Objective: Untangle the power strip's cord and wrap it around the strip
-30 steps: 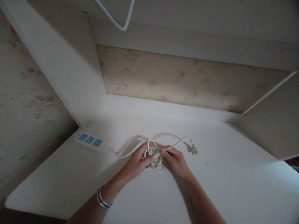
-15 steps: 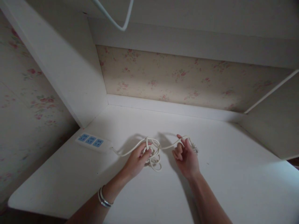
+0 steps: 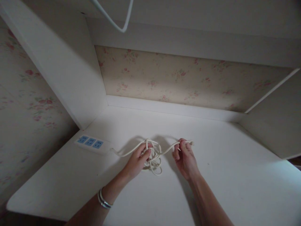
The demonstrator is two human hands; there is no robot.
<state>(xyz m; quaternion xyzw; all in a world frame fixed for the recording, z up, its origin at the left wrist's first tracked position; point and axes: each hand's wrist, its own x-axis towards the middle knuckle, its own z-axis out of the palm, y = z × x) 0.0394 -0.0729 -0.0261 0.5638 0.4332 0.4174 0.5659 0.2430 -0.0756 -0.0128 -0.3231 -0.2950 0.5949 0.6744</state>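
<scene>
A white power strip (image 3: 92, 143) with blue sockets lies at the left of the white desk (image 3: 145, 191). Its cream cord (image 3: 154, 157) runs right into a tangled bundle in the middle. My left hand (image 3: 137, 160) is closed on that bundle and wears silver bangles at the wrist. My right hand (image 3: 185, 158) pinches the cord's free end just behind the plug (image 3: 190, 143), held a little above the desk.
A white side panel (image 3: 61, 62) rises at the left and a slanted panel (image 3: 275, 122) at the right. Floral wallpaper (image 3: 178, 78) backs the recess under a shelf. A white cable loop (image 3: 117, 18) hangs from above.
My right hand left the tangle, slid right along the cord and took hold near the plug, lifting it off the desk. My left hand stayed on the bundle.
</scene>
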